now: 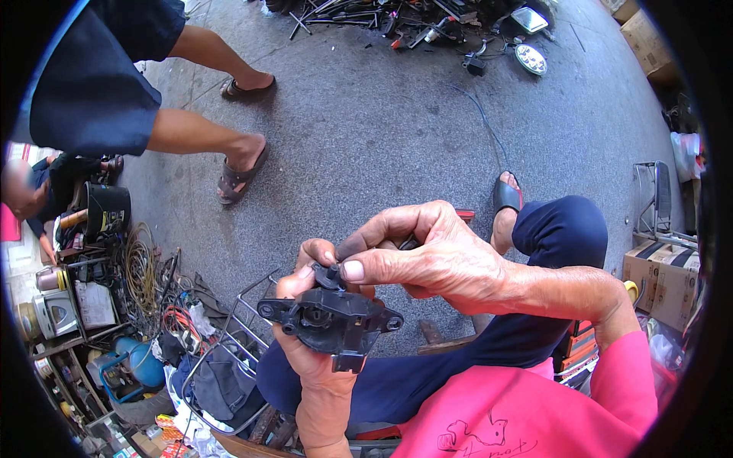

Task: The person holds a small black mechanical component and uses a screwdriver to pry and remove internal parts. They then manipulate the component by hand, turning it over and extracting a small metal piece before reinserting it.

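A black plastic housing (pixel 330 320), with a mounting ear at each side and a block at its lower edge, rests in my left hand (pixel 311 360). My left fingers curl round it from behind and below. At its top edge sits a small black knob-like piece (pixel 330 277), between my left thumb and the tips of my right hand (pixel 435 263). The right thumb and forefinger pinch at this piece. Something dark shows under the right forefinger, too hidden to name.
A metal wire rack (pixel 248 320) stands by my left knee. Cables (pixel 140 267), tools and clutter fill the left side. A person in dark shorts (pixel 99 84) stands at upper left; another sits beyond a black bucket (pixel 107 208). Scrap parts (pixel 382 19) and a round lamp (pixel 531 59) lie ahead; cardboard boxes (pixel 663 278) stand right.
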`<move>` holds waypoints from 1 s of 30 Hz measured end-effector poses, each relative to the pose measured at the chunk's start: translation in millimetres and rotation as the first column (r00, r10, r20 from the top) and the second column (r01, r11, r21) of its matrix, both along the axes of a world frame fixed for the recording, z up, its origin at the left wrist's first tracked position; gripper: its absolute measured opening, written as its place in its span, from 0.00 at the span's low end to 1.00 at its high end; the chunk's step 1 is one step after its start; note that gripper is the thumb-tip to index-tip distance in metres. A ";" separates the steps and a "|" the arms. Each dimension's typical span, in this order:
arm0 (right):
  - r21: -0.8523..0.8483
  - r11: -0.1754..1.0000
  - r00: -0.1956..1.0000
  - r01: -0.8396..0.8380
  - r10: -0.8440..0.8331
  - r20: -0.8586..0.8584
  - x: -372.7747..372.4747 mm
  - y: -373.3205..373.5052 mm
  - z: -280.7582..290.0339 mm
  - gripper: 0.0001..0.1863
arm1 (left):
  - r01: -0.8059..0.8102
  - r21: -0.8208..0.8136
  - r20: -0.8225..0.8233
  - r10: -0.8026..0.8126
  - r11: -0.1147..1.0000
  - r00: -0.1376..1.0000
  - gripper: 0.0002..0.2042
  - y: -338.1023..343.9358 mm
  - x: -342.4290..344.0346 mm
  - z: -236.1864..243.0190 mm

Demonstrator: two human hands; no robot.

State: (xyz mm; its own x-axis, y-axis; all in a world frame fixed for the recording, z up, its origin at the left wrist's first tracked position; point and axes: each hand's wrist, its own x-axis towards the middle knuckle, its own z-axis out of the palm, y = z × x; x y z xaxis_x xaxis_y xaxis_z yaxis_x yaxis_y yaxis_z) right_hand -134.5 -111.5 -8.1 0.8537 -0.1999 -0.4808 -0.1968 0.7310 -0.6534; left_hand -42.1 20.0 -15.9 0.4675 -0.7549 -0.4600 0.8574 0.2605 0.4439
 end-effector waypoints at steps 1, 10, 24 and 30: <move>-0.002 1.000 1.000 0.007 -0.007 -0.006 -0.2 0.1 0.1 0.16 | 0.002 0.026 0.021 -0.002 1.000 1.000 0.11 -0.7 -0.4 0.8; -0.167 0.985 0.999 0.034 -0.036 -0.011 -1.4 1.9 -1.9 0.11 | -0.017 0.088 -0.008 0.018 0.996 1.000 0.17 1.2 -4.9 -9.5; 0.362 0.927 0.992 0.092 -0.117 0.047 3.2 -11.1 -17.1 0.27 | -0.060 0.124 -0.133 0.076 0.991 0.988 0.09 -6.0 -4.5 0.1; 0.575 0.814 0.955 0.081 -0.227 0.188 2.1 -17.3 -13.9 0.21 | -0.117 0.116 -0.135 0.133 0.986 0.982 0.09 -2.1 0.7 1.0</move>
